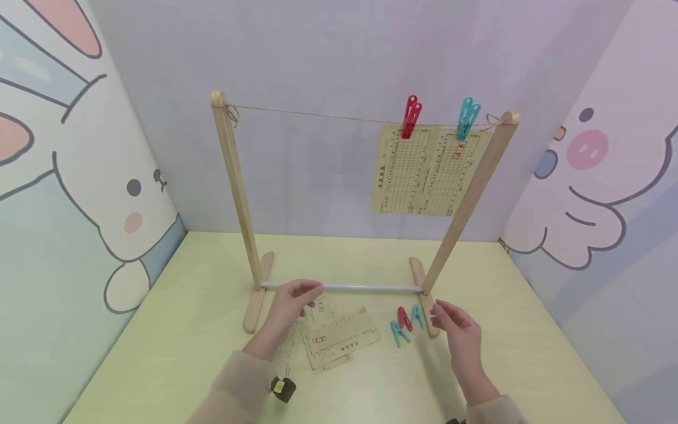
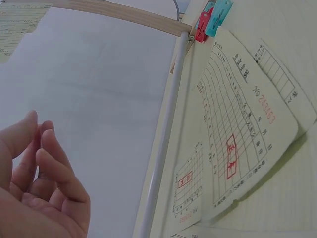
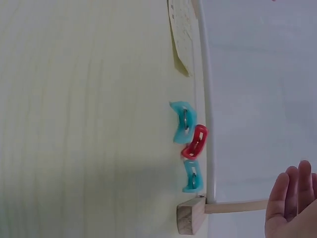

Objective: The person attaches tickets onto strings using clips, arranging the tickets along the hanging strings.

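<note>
Above the printed paper slips (image 1: 346, 337) on the table, my left hand (image 1: 290, 305) hovers with loosely bent fingers and nothing in them. My right hand (image 1: 462, 337), also holding nothing, is raised near the foot of the right post, its fingers relaxed. To its left lie a red clothespin (image 1: 404, 318) and two blue clothespins, one nearer (image 1: 399, 334) and one by the post foot (image 1: 417, 315). Printed sheets (image 1: 408, 171) hang at the right of the string (image 1: 318, 115), under a red clothespin (image 1: 410, 118) and a blue clothespin (image 1: 467, 119).
A wooden frame carries the string between its left post (image 1: 235, 188) and right post (image 1: 471, 200). A white rod (image 1: 371, 288) joins the posts low down. Cartoon-printed panels (image 1: 132, 235) stand around the table (image 1: 175, 330). A small black object (image 1: 283, 390) sits by the left sleeve.
</note>
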### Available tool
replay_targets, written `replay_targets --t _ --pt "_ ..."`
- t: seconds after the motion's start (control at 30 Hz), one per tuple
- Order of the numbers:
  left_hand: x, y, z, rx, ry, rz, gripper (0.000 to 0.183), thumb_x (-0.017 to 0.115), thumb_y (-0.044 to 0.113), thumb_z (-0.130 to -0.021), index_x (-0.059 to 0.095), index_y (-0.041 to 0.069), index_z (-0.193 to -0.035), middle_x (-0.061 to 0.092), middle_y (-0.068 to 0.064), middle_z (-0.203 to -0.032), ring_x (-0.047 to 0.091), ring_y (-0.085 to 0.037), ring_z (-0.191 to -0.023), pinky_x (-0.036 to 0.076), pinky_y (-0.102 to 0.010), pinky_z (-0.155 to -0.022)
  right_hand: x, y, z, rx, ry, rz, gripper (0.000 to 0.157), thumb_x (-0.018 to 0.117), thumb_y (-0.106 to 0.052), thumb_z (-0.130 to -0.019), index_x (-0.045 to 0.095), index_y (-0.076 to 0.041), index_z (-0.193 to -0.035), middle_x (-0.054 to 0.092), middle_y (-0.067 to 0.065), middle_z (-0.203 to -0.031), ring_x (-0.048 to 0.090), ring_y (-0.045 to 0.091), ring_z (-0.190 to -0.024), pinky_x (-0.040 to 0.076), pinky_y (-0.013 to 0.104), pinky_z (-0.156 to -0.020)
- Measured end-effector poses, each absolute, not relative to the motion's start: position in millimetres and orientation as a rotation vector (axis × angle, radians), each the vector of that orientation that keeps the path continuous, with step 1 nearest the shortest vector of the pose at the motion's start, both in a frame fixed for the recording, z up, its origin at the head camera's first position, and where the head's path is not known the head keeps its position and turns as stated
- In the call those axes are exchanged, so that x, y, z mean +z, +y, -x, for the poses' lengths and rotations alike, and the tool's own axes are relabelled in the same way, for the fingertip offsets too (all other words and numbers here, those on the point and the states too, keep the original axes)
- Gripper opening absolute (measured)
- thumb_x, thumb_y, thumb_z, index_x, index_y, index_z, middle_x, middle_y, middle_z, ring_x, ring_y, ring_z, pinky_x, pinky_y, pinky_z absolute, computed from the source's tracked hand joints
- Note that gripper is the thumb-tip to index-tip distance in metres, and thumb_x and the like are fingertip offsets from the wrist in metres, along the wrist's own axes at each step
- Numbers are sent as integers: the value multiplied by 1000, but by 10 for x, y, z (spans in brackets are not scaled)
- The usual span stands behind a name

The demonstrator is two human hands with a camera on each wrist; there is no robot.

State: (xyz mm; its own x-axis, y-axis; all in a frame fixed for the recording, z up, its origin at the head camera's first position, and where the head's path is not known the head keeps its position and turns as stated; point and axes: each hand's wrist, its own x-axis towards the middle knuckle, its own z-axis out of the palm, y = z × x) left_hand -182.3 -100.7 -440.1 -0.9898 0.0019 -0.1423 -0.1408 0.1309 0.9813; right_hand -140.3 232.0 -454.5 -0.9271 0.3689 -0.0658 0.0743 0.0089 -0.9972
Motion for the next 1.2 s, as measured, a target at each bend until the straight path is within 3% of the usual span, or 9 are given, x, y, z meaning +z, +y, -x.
replay_targets --t 0.33,0.6,0.97,1.2 --pt "-4664 -1002 1792 1960 2289 213 36 71 33 -91 69 10 -118 72 -2 -106 62 -16 -87 49 -28 -69 -4751 2242 1356 2099 -2227 493 29 68 -23 -95 66 -2 -114 72 -10 -85 67 7 -79 58 23 -76" --pt "-4805 -969 1695 1927 2247 261 39 71 34 -91 67 10 -122 68 -6 -120 60 -15 -82 46 -25 -63 -4851 2169 1306 2000 -2470 602 50 70 -32 -93 60 2 -128 71 1 -98 66 15 -82 56 25 -72" --pt "-5042 -904 1632 1900 2134 290 51 72 34 -89 59 9 -132 58 -12 -137 62 -18 -108 54 -31 -88 -4991 2106 1317 1809 -2655 531 50 76 -25 -87 61 4 -126 71 11 -105 62 16 -77 51 27 -66" --pt "-5109 -874 1600 1921 2162 313 54 77 24 -84 59 4 -131 56 -19 -136 66 -17 -96 59 -29 -77 -4993 2069 1307 1703 -2746 495 57 81 -26 -82 61 5 -125 68 18 -112 61 18 -79 51 29 -66"
